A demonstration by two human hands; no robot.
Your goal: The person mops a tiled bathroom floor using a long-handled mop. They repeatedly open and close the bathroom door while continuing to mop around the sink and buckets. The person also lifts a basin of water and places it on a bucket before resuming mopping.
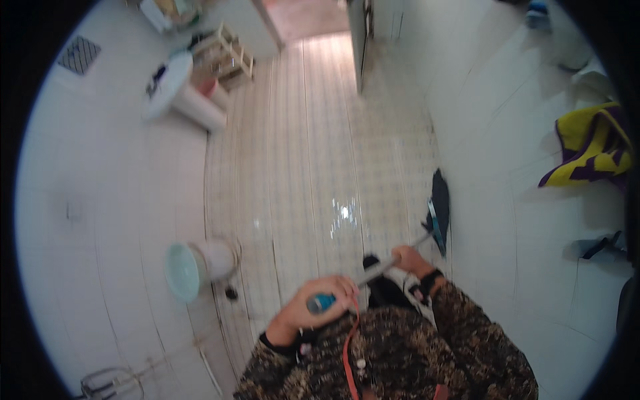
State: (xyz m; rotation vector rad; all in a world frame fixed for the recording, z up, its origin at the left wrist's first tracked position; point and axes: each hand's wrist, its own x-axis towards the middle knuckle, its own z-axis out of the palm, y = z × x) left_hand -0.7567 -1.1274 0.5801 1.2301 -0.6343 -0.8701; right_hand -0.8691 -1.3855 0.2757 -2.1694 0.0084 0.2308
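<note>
A flat mop with a grey pole (pixel 377 270) runs from in front of my body to the right-hand wall. My left hand (pixel 320 300) wraps around the upper end of the pole, where a blue grip end (pixel 320 302) pokes out. Lower down, my right hand (pixel 411 260) grasps the same pole. The dark mop head (pixel 440 200) with its blue bar (pixel 435 222) lies against the foot of the right wall. A red strap (pixel 350 350) hangs down my patterned jacket, below my left hand.
Shiny tiles cover the wet-looking floor (pixel 310 150). To the left stand a pale green basin (pixel 182 272) on a white base, a pedestal sink (pixel 172 87) and a small rack (pixel 230 52). A doorway (pixel 310 20) opens ahead. A yellow-and-purple towel (pixel 590 145) hangs on the right.
</note>
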